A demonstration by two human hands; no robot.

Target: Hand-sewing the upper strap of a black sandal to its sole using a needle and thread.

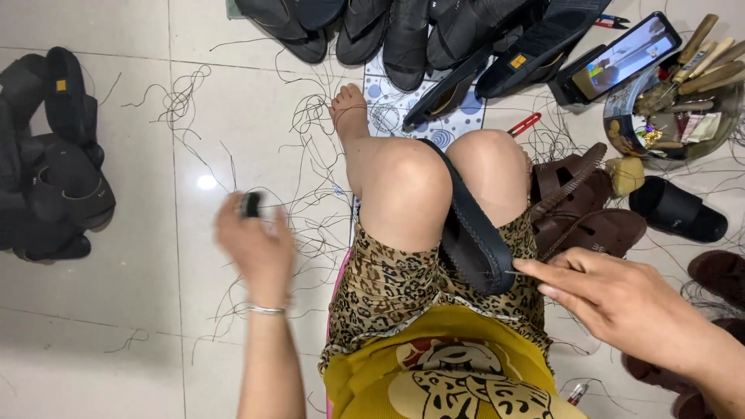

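A black rubber sandal sole [472, 233] with a bumpy stitched edge is squeezed between the person's bare knees in the middle of the frame. The right hand [613, 299], lower right, pinches the sole's near end with its fingertips. The left hand [254, 242], left of the middle and blurry, is closed around a small dark tool [250, 204]. Thin dark threads [310, 171] curl over the shiny white floor tiles [116, 310]. Soft black slippers [54, 155] are piled at the far left.

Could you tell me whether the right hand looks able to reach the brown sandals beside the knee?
Probably yes: the right hand sits just below the brown sandals, with nothing between them.
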